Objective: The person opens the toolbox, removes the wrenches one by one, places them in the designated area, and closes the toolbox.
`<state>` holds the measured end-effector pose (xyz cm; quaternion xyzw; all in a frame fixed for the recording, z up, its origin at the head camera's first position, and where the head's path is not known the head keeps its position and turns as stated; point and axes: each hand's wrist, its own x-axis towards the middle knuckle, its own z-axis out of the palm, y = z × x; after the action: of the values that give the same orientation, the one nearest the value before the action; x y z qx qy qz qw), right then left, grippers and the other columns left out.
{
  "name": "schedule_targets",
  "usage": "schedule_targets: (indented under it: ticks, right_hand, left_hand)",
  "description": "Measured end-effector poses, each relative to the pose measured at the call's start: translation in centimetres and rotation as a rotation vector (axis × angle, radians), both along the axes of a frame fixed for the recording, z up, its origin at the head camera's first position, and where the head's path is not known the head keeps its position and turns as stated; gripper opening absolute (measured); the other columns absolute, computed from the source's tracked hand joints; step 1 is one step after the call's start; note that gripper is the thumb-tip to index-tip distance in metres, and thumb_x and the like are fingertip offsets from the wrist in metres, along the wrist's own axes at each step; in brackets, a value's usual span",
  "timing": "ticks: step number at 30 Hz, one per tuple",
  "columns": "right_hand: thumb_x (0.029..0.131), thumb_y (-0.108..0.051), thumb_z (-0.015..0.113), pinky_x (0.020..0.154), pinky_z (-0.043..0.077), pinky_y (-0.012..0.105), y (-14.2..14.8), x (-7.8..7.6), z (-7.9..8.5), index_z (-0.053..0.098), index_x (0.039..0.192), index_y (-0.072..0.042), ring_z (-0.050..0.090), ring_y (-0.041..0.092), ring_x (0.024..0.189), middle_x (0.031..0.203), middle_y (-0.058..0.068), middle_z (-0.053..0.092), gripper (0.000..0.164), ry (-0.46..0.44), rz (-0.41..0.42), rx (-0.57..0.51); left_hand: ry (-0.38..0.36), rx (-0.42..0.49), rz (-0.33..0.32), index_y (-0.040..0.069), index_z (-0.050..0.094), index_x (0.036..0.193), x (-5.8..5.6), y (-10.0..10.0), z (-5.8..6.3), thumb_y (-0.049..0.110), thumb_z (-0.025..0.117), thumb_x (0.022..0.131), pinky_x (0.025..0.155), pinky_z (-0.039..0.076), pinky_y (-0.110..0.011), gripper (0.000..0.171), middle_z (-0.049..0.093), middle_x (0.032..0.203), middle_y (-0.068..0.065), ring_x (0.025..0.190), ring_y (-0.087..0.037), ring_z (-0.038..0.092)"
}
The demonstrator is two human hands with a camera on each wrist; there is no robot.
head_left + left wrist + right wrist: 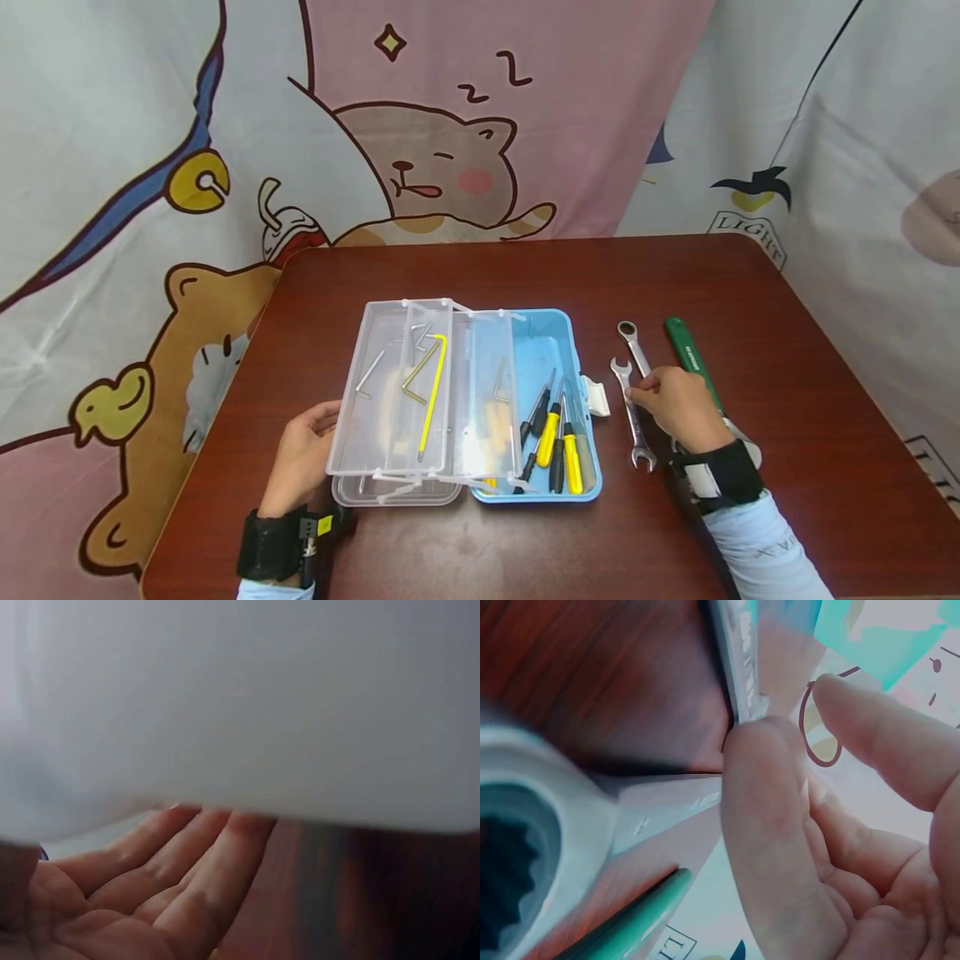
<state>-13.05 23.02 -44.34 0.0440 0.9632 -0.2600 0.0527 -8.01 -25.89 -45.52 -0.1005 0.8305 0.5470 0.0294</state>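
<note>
My left hand (298,450) is at the left side of a clear plastic tray (390,392) raised on hinges beside a blue toolbox (543,333). In the left wrist view its fingers (202,881) lie straight under the pale plastic (247,712); the thumb is not visible there. My right hand (684,408) is over two metal wrenches, a double open-end wrench (630,408) and a ring-end wrench (636,350). Its thumb tip reaches the wrench shaft (735,660) in the right wrist view, and another finger (885,742) stands apart from the thumb.
Several yellow and black screwdrivers (550,433) lie in the toolbox. Hex keys, including a yellow one (432,398), sit in the clear tray. A green-handled tool (686,346) lies right of the wrenches, partly behind my right hand. The white latch (596,397) juts from the toolbox.
</note>
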Motion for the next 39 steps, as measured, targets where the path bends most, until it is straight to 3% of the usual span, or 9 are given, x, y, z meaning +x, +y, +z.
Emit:
schedule_targets:
  ticks: [6, 13, 17, 22, 29, 34, 39]
  right_hand:
    - [0.092, -0.020, 0.079, 0.048, 0.042, 0.032, -0.3, 0.1, 0.0, 0.073, 0.092, 0.005, 0.051, 0.023, 0.060, 0.066, 0.007, 0.060, 0.026, 0.004, -0.008, -0.001]
    - [0.093, -0.021, 0.078, 0.049, 0.043, 0.032, -0.5, 0.2, -0.1, 0.073, 0.093, 0.005, 0.052, 0.022, 0.060, 0.067, 0.007, 0.061, 0.026, -0.011, -0.019, -0.023]
    - [0.093, -0.021, 0.078, 0.049, 0.043, 0.032, -0.4, 0.2, -0.2, 0.072, 0.093, 0.005, 0.052, 0.022, 0.060, 0.067, 0.007, 0.061, 0.027, -0.008, -0.022, -0.030]
    - [0.093, -0.022, 0.079, 0.049, 0.043, 0.032, -0.2, 0.3, -0.3, 0.072, 0.093, 0.004, 0.051, 0.022, 0.060, 0.067, 0.007, 0.060, 0.026, -0.004, -0.018, -0.034]
    - [0.093, -0.021, 0.079, 0.049, 0.043, 0.032, 0.0, 0.3, -0.2, 0.073, 0.093, 0.004, 0.051, 0.022, 0.060, 0.068, 0.006, 0.061, 0.026, 0.016, -0.003, -0.045]
    - [0.093, -0.021, 0.078, 0.049, 0.044, 0.033, -0.1, 0.4, -0.1, 0.072, 0.095, 0.004, 0.052, 0.023, 0.061, 0.069, 0.007, 0.061, 0.027, 0.015, -0.010, -0.062]
    - [0.096, -0.026, 0.074, 0.049, 0.044, 0.033, -0.6, 0.6, 0.2, 0.071, 0.100, 0.004, 0.053, 0.022, 0.062, 0.072, 0.008, 0.063, 0.030, 0.033, 0.006, -0.076]
  left_hand:
    - [0.024, 0.035, 0.050, -0.009, 0.059, 0.134, -0.1, 0.2, -0.4, 0.014, 0.069, 0.100, 0.077, 0.063, -0.032, 0.042, 0.063, 0.128, -0.031, 0.107, -0.035, 0.069]
    - [0.041, -0.018, 0.103, -0.007, 0.064, 0.127, -0.4, 0.5, -0.2, 0.013, 0.071, 0.099, 0.075, 0.062, -0.029, 0.036, 0.068, 0.120, -0.027, 0.101, -0.035, 0.071]
    - [0.054, -0.038, 0.110, -0.007, 0.066, 0.126, -0.3, 0.5, 0.3, 0.014, 0.073, 0.098, 0.076, 0.063, -0.032, 0.036, 0.069, 0.120, -0.027, 0.101, -0.035, 0.072]
    - [0.062, -0.011, 0.102, -0.005, 0.067, 0.126, -0.1, 0.3, 0.9, 0.016, 0.075, 0.097, 0.076, 0.062, -0.029, 0.037, 0.069, 0.121, -0.025, 0.096, -0.024, 0.073]
    - [0.078, -0.013, 0.066, -0.003, 0.068, 0.127, 0.3, -0.1, 2.5, 0.017, 0.074, 0.098, 0.080, 0.057, -0.017, 0.035, 0.070, 0.123, -0.021, 0.096, -0.005, 0.069]
    - [0.100, -0.034, 0.019, -0.001, 0.067, 0.127, 0.8, -0.1, 4.0, 0.024, 0.072, 0.100, 0.084, 0.055, -0.016, 0.037, 0.070, 0.123, -0.018, 0.101, -0.005, 0.069]
    - [0.136, -0.120, -0.034, 0.005, 0.069, 0.128, 1.3, 0.1, 5.8, 0.033, 0.069, 0.101, 0.086, 0.053, -0.014, 0.038, 0.071, 0.123, -0.011, 0.107, -0.005, 0.067]
